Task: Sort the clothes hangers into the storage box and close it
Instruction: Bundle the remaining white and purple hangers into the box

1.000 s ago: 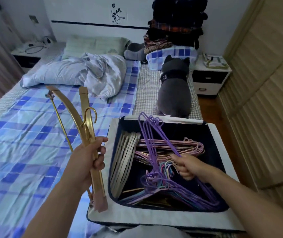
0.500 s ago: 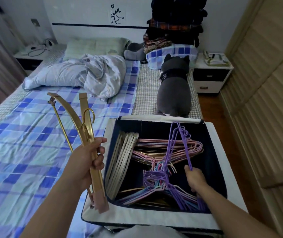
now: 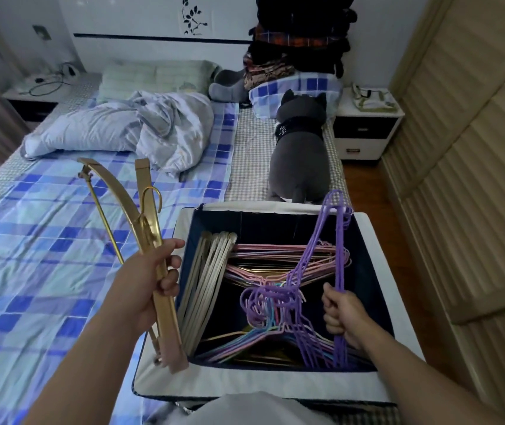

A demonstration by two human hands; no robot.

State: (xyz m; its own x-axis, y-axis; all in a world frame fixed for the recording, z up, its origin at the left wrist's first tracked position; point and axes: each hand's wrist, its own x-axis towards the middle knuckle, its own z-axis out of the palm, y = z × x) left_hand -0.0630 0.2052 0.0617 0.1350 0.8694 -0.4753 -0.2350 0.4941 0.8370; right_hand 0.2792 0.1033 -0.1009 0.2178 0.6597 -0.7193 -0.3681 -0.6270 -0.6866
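An open white storage box with a dark lining sits on the bed in front of me. Inside lie pale wooden hangers stacked along the left wall and pink hangers across the middle. My right hand grips a bunch of purple wire hangers that stands upright against the box's right side, its hooks at the far rim. My left hand holds gold hangers upright just left of the box, over the bed.
The bed has a blue checked sheet, a crumpled duvet and a grey plush toy lying just behind the box. A nightstand stands at the far right, with a wooden wardrobe wall along the right side.
My right hand has swung the purple hangers from the box's middle to its right side and stood them more upright. The left hand with the gold hangers has barely moved.
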